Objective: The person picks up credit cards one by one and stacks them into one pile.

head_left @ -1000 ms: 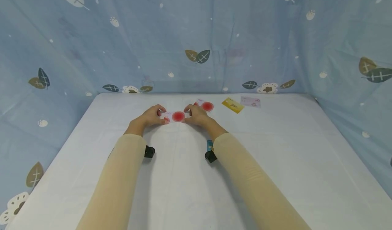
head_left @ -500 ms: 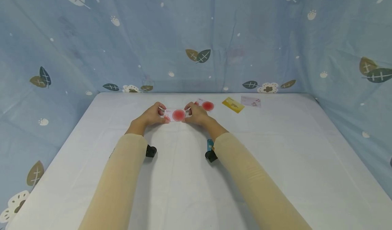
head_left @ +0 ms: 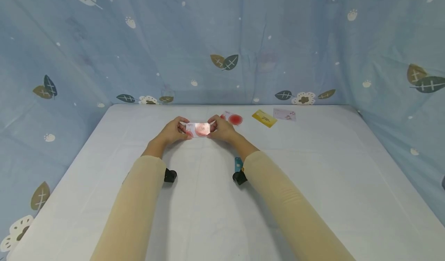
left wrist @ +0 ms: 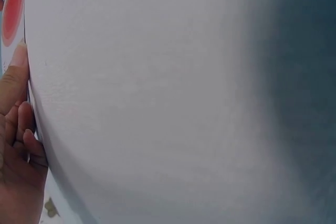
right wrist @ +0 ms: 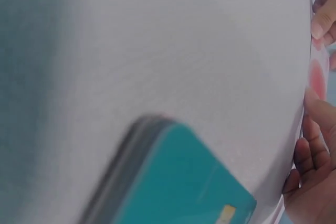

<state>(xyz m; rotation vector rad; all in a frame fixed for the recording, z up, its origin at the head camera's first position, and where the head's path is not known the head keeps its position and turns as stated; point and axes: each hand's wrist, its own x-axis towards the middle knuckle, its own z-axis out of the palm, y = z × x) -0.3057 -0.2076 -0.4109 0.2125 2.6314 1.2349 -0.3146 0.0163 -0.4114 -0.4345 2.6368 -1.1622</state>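
Note:
A white and pink card with a large red disc is held lengthwise between both hands near the back of the table. My left hand pinches its left end between thumb and fingers. At the right end, the thumb and fingers of my right hand pinch it the same way. Light glares off the card's right half. A look-alike card with a red disc lies just behind the right hand, partly covered by it. In the left wrist view, the held card shows at the left edge.
To the right at the back lie a yellow card and a pale pink card. A stack of cards with a teal top sits by the right wrist. Behind the white table hangs a blue patterned curtain.
The held card has tilted so that its face turns more toward the head camera, and glare now covers part of the red disc. Both hands have stayed nearly in place.

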